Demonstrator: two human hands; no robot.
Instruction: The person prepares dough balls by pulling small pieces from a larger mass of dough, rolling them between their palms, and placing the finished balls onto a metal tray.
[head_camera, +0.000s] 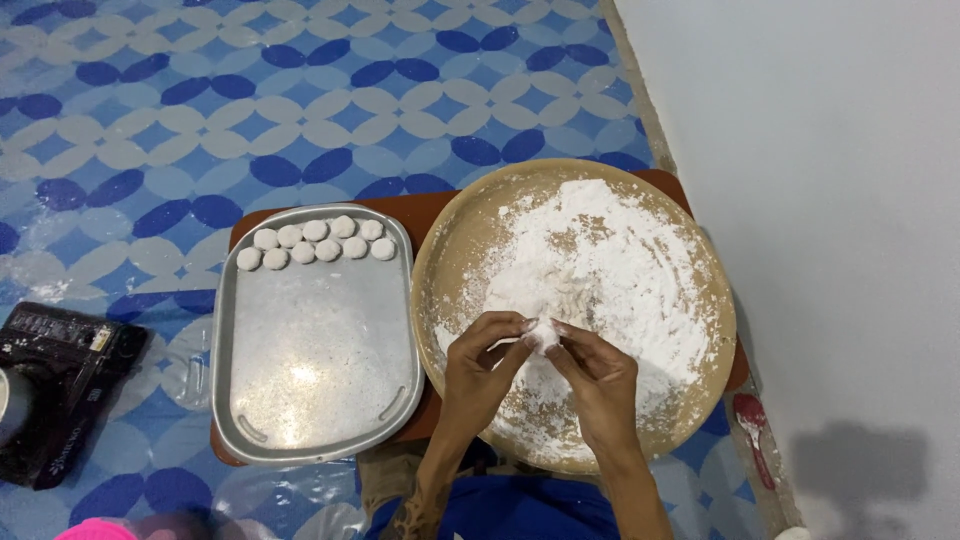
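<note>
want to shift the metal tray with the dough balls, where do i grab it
Take the metal tray by its two short rims, near end and far end, where raised handle ridges show. Come from above with a level grip: it lies flat, and the dough balls sit loose in rows at the far end, so tilting would probably roll them.

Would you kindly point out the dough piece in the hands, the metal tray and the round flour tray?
dough piece (543, 333), head view, its white top between the fingertips.
metal tray (318, 345), head view, bare middle of its floor.
round flour tray (462, 250), head view, bare left inner wall.
</note>
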